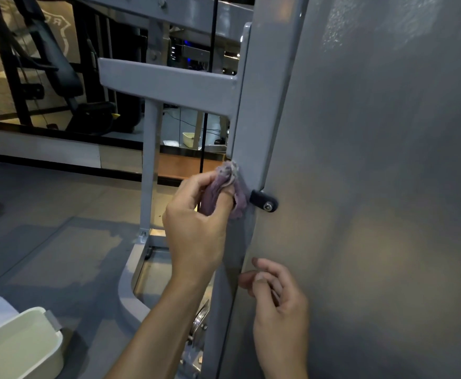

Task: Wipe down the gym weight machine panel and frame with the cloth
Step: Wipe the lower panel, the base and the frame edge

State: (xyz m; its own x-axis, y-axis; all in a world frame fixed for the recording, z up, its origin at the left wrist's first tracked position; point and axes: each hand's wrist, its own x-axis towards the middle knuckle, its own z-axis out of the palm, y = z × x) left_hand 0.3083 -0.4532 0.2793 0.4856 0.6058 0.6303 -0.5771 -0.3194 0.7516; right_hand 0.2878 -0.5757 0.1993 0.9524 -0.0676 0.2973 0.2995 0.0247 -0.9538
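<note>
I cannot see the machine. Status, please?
Left hand grips cloth on frame upright. Right hand empty, near panel. Black bracket beside cloth.

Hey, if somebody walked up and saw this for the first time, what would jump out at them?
First, the left hand at centre, pressing a bunched purple cloth against the grey frame post, just left of a small black bracket. Next, the big grey panel filling the right side, with the right hand loosely curled low against it. A pale tub sits at bottom left.
</note>
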